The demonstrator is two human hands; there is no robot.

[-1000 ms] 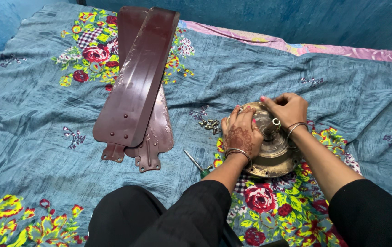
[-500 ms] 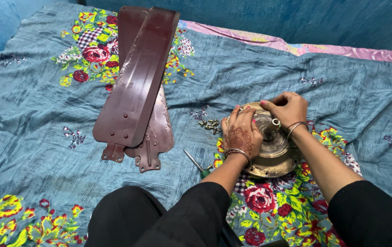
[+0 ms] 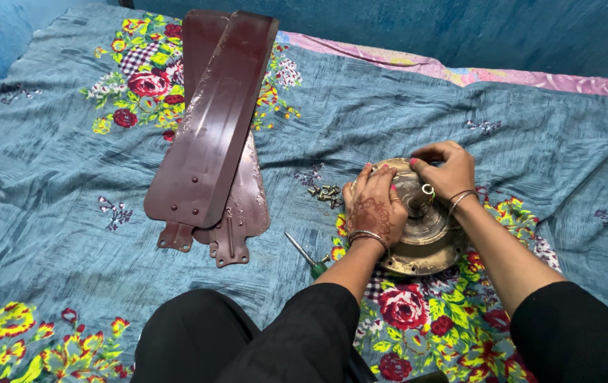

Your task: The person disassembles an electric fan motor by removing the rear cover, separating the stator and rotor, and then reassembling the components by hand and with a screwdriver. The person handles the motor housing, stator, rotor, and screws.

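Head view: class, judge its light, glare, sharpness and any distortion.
Head view: soft, even light with faint shadows; a dull sheen runs along the top fan blade; the fan motor and both hands, left hand and right hand, look sharp; slight wide-angle bend near the edges.

Person's body as seen from the head camera. Both arms are clothed in black sleeves, pushed back to leave the forearms bare, and black garment fabric is seen over the knee at the near edge. The left hand [image 3: 375, 206] is marked with a dark henna pattern on its back; a ring is worn on one finger. Thin metal bangles are worn at each wrist. Pink-red polish is seen on the fingernails of the right hand [image 3: 445, 170] and the left.
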